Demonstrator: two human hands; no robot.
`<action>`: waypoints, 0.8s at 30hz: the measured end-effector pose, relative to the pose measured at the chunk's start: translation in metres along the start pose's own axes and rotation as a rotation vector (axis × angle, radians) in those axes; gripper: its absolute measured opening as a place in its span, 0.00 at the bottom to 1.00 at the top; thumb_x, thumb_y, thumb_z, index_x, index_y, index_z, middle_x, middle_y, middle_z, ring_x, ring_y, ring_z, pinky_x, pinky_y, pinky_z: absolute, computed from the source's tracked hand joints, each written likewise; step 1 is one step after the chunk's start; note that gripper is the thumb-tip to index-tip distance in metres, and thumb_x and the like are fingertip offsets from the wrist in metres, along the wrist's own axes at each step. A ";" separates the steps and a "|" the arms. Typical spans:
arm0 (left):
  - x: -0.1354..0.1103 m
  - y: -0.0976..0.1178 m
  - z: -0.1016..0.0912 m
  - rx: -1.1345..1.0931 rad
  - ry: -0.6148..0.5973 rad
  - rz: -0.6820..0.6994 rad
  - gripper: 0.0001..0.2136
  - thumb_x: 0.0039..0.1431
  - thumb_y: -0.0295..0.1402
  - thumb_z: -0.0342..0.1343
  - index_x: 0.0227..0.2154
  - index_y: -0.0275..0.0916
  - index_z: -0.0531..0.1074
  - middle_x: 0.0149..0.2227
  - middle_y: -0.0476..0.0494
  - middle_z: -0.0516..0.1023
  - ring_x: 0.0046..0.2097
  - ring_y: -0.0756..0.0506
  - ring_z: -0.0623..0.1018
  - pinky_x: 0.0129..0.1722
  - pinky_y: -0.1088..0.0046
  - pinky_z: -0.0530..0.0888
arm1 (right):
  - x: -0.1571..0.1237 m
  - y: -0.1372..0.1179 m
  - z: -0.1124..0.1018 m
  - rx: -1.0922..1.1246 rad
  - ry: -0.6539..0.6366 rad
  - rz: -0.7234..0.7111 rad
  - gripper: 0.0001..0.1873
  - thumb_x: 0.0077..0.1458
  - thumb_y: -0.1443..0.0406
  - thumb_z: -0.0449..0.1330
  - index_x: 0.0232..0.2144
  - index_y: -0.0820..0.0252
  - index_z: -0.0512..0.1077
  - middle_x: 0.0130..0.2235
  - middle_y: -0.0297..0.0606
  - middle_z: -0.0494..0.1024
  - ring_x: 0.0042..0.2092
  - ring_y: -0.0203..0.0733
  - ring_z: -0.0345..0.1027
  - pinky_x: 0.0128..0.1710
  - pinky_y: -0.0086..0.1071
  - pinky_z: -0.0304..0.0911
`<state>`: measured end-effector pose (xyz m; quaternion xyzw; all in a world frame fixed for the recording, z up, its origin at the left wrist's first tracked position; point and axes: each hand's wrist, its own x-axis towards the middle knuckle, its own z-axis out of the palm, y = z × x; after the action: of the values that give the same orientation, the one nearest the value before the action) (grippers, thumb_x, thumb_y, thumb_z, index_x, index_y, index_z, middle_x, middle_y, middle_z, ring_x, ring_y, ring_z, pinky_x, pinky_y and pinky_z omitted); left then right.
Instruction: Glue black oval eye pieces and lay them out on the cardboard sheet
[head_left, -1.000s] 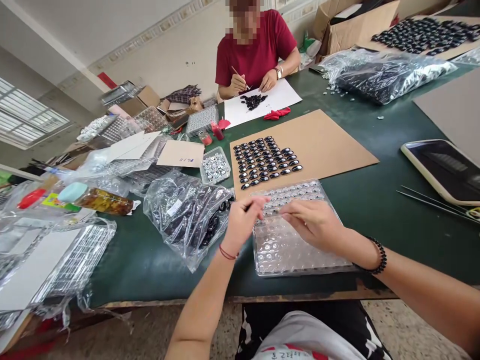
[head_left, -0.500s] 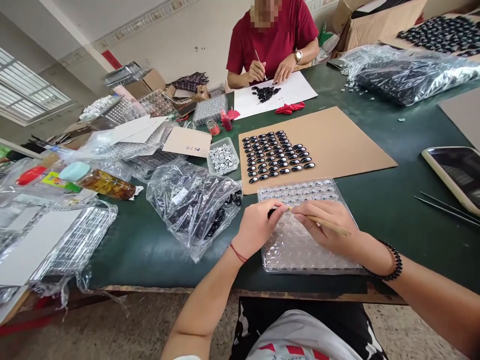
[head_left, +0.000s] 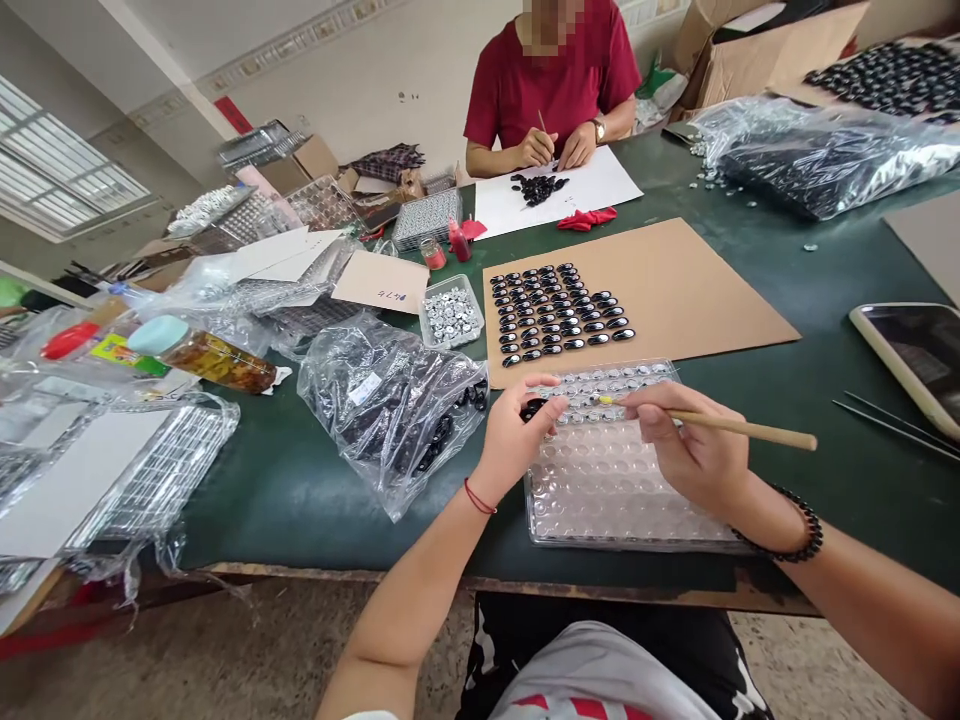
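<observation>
My left hand (head_left: 513,440) is closed on a small black glossy piece (head_left: 533,408) at the left side of a clear plastic tray (head_left: 592,500). Over the tray, my right hand (head_left: 701,445) pinches a thin wooden stick (head_left: 750,428) whose yellowish tip points left towards that piece, a short gap from it. Round wells cover the tray, and its far rows hold small silvery pieces. Just beyond it, black oval pieces with pale shiny tops (head_left: 574,343) lie in rows on a brown board (head_left: 697,290).
A plastic bag of black pieces (head_left: 390,400) lies left of the tray, near a tub of silvery pieces (head_left: 452,312). Tweezers (head_left: 896,420) and a phone (head_left: 915,350) are at the right. Across the table a person (head_left: 555,90) handles black pieces on white paper (head_left: 607,185).
My right hand has moved right and drawn the stick's tip away from the black piece. The stick now lies flatter. My left hand has turned slightly, its fingers more spread.
</observation>
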<state>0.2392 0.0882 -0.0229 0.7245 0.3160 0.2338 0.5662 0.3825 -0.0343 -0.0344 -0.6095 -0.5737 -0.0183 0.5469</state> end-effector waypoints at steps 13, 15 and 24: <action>-0.004 -0.006 0.014 0.249 -0.147 0.094 0.11 0.47 0.36 0.61 0.35 0.38 0.75 0.30 0.47 0.77 0.25 0.52 0.69 0.27 0.77 0.67 | 0.000 0.000 0.000 0.123 -0.105 -0.091 0.07 0.57 0.68 0.50 0.34 0.60 0.68 0.29 0.36 0.72 0.30 0.34 0.65 0.30 0.29 0.61; -0.003 -0.006 0.014 0.274 -0.165 0.081 0.12 0.49 0.36 0.59 0.37 0.38 0.75 0.33 0.46 0.77 0.25 0.52 0.68 0.26 0.76 0.67 | 0.002 0.000 -0.001 0.088 -0.165 -0.094 0.08 0.58 0.67 0.48 0.32 0.60 0.67 0.27 0.36 0.71 0.29 0.34 0.64 0.29 0.29 0.60; -0.003 -0.001 0.015 0.296 -0.161 0.080 0.12 0.49 0.35 0.59 0.38 0.40 0.75 0.31 0.47 0.78 0.23 0.52 0.67 0.24 0.77 0.66 | 0.004 -0.003 -0.002 -0.018 -0.265 -0.122 0.10 0.59 0.67 0.46 0.29 0.61 0.65 0.25 0.35 0.71 0.26 0.33 0.61 0.27 0.29 0.56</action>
<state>0.2472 0.0764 -0.0270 0.8284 0.2716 0.1481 0.4669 0.3830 -0.0332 -0.0289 -0.5756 -0.6766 0.0241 0.4585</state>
